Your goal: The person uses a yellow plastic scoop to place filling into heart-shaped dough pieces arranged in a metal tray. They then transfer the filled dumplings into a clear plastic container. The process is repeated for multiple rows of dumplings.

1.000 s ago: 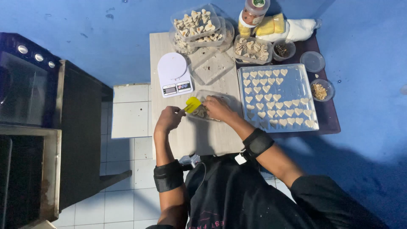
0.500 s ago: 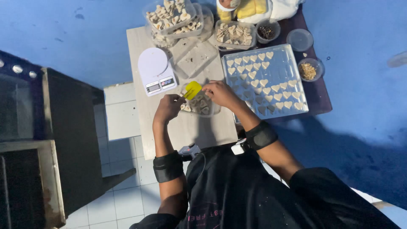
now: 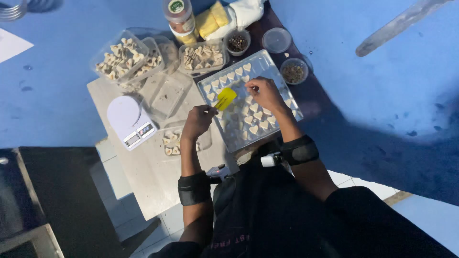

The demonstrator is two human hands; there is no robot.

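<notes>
Over the clear plastic heart-cavity mould tray (image 3: 267, 125), the left hand (image 3: 198, 121) grips a light, flexible-looking yellow spatula (image 3: 225, 98) by its handle, while the right hand (image 3: 264, 92), fingers curled, pinches something small at the tray's brittle-looking white heart pieces (image 3: 254, 129).

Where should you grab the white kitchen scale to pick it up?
Hold the scale by its two long sides, just below the round plate, coming straight down from above. It lies flat on the table, with bare table along both sides. The round plate gives a poorer hold, and the small screen end is best left untouched. The left hand is nearest, but it holds a yellow scraper.
</notes>
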